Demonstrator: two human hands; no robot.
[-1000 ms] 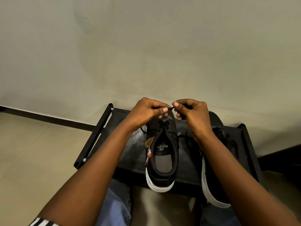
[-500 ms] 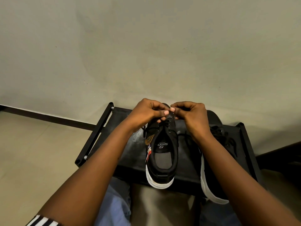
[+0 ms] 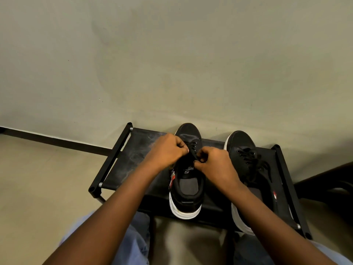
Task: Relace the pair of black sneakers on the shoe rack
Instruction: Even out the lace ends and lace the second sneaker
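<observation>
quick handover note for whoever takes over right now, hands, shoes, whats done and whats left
Left hand: pinched shut on the lace of the left sneaker, at the eyelets.
Right hand: also closed on that lace, over the tongue.
Both sneakers stand on the shoe rack, toes to the wall; the right sneaker sits beside it, untouched, its laces bunched loosely.
Done: the left sneaker's lace runs through the eyelets that show.
Left: finish and tie this shoe. How far the right one is laced cannot be told.

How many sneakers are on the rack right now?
2. One sneaker sits mid-rack under both hands; the other sneaker stands to its right, partly covered by the right forearm. None else shows on the rack.
</observation>
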